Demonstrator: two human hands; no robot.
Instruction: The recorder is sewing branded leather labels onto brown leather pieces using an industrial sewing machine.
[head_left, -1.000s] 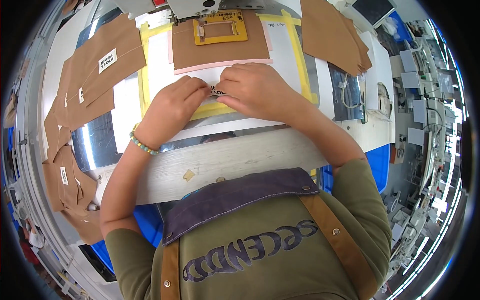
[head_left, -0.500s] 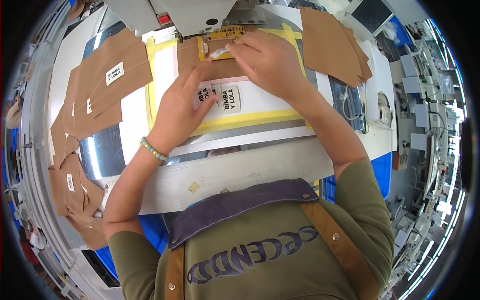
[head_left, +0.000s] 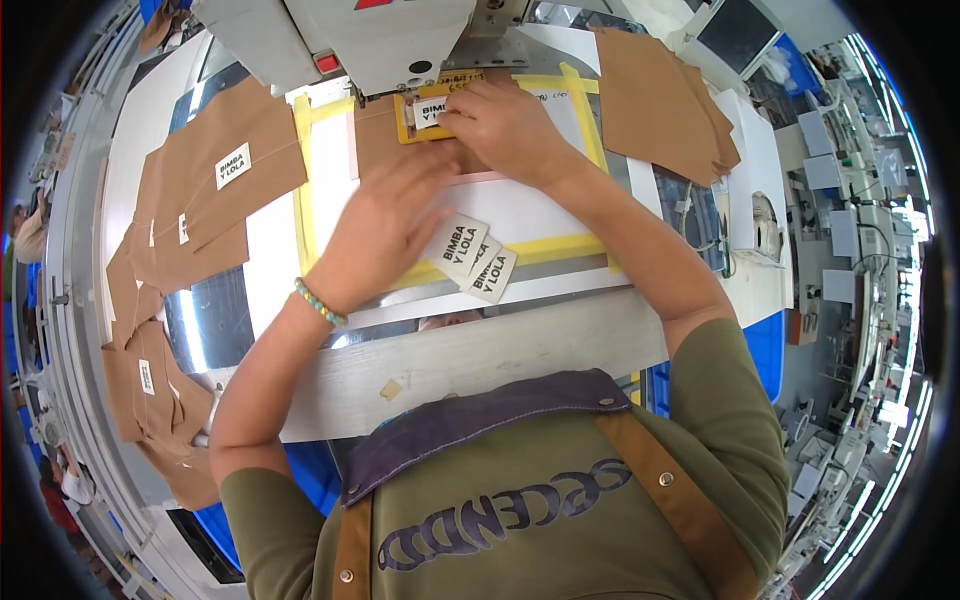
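A white label (head_left: 427, 112) with dark lettering lies within the window of a yellow frame (head_left: 405, 125), over a brown sheet piece (head_left: 374, 135) under the machine head. My right hand (head_left: 505, 128) is closed, its fingertips pinched at the label's right edge. Just below the frame, my left hand (head_left: 388, 225) is slightly blurred, with its fingers stretched out over the brown piece and nothing visible in them. Several loose white labels lie overlapped beside its thumb, a front one (head_left: 461, 244) partly covering another (head_left: 494, 278).
The pale machine head (head_left: 385, 45) overhangs the work. Yellow tape (head_left: 302, 185) borders the white work sheet. Brown pieces with white labels (head_left: 215, 175) spread along the left; more brown pieces (head_left: 650, 105) are stacked at right. A dark screen (head_left: 740, 38) stands at far right.
The white piece pinched in my right hand now lies flat as a label in the yellow frame. My left hand has moved slightly down, and the loose labels have slid toward me and fanned out.
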